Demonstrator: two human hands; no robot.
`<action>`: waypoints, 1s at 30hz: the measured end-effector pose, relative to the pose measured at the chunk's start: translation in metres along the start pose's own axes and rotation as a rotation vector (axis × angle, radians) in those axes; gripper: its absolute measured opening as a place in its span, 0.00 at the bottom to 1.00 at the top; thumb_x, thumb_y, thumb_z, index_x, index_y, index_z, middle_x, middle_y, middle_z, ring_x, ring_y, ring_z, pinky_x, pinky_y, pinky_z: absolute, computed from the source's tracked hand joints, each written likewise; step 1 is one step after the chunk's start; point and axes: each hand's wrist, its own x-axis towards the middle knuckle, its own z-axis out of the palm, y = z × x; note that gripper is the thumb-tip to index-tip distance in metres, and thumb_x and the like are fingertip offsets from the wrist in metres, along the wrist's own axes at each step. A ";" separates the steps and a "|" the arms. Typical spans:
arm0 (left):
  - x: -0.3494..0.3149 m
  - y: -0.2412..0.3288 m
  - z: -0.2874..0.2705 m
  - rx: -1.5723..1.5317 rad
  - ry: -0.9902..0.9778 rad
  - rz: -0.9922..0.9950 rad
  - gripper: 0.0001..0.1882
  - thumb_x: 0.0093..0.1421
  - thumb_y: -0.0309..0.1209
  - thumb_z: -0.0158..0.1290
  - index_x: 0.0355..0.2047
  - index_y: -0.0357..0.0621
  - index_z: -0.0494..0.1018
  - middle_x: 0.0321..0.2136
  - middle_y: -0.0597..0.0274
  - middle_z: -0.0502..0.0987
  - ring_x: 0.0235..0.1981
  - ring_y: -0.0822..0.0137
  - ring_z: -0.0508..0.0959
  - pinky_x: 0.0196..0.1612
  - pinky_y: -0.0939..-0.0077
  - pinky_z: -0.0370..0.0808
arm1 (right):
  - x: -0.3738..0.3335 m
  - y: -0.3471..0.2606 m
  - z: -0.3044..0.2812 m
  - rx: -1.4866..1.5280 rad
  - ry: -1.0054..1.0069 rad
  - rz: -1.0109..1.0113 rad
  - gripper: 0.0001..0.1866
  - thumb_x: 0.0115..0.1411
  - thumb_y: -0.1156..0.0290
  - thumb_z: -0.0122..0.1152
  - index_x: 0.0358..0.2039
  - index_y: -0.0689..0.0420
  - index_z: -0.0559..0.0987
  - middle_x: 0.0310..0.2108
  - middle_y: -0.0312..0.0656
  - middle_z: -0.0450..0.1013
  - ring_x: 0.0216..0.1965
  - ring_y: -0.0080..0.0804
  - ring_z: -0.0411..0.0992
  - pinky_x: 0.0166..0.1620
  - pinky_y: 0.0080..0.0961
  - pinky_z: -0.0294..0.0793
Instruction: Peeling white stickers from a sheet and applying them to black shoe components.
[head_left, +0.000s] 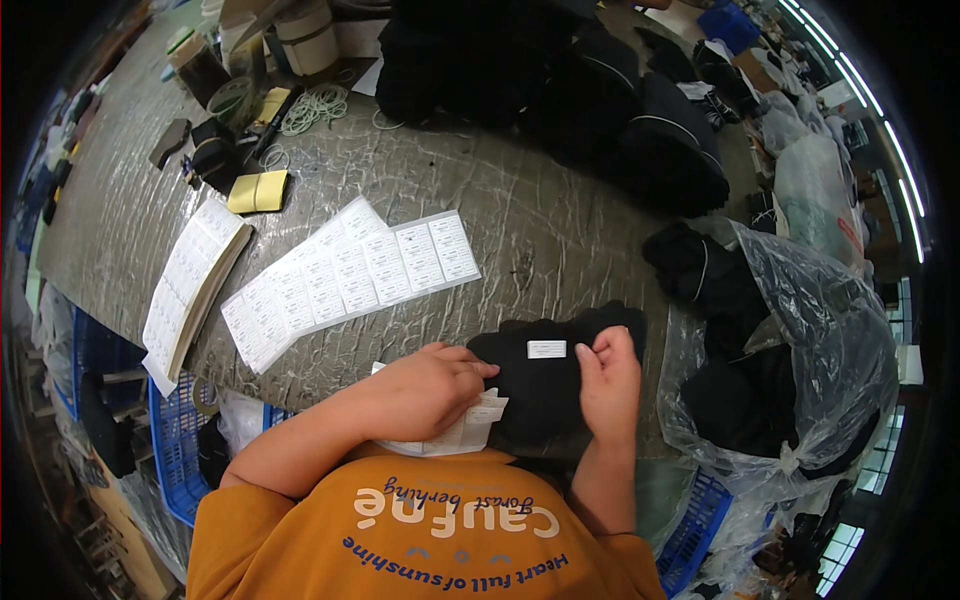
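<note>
A dark, flat bundle of black fabric (540,400) lies at the table's near edge, in front of my body. On it sits a small white printed label (546,349). My right hand (612,375) is at the label's right end, thumb and fingers pinched together; whether anything is between them is hidden. From the left, my left hand (430,390) rests with curled fingers over a white label sheet (470,430), one fingertip reaching the fabric's left edge. The sheet sticks out on both sides of that hand.
White label sheets (350,270) overlap left of centre, beside a thick label stack (190,280). Further back are a yellow pad (258,191), rubber bands (315,108) and jars (197,65). Black bundles (640,130) fill the far right; a clear plastic bag (830,330) stands right.
</note>
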 end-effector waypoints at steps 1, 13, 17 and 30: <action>0.000 -0.001 0.001 0.001 -0.001 0.004 0.08 0.55 0.27 0.54 0.33 0.34 0.75 0.47 0.50 0.77 0.48 0.52 0.74 0.52 0.59 0.68 | 0.002 0.009 -0.009 0.117 -0.005 0.036 0.09 0.59 0.81 0.58 0.28 0.58 0.66 0.18 0.31 0.62 0.21 0.15 0.58 0.25 0.17 0.59; 0.004 0.000 0.000 -0.165 0.192 -0.130 0.09 0.60 0.29 0.54 0.26 0.35 0.74 0.27 0.50 0.76 0.32 0.48 0.76 0.39 0.59 0.73 | -0.009 0.000 -0.028 -0.056 0.086 -0.065 0.05 0.57 0.77 0.61 0.34 0.62 0.77 0.30 0.39 0.72 0.29 0.26 0.70 0.33 0.21 0.69; 0.006 0.005 0.000 -0.176 0.250 -0.094 0.10 0.59 0.29 0.54 0.24 0.36 0.72 0.24 0.50 0.74 0.28 0.48 0.75 0.35 0.59 0.72 | -0.043 -0.005 0.019 0.434 -0.370 0.194 0.06 0.58 0.79 0.60 0.36 0.63 0.76 0.31 0.36 0.72 0.30 0.20 0.69 0.34 0.18 0.71; -0.002 0.003 -0.007 0.148 0.252 -0.002 0.08 0.53 0.29 0.59 0.23 0.40 0.73 0.22 0.53 0.74 0.26 0.49 0.75 0.31 0.58 0.73 | -0.036 -0.014 0.020 0.098 -0.053 -0.150 0.04 0.57 0.82 0.58 0.29 0.62 0.71 0.32 0.44 0.70 0.31 0.34 0.69 0.36 0.26 0.70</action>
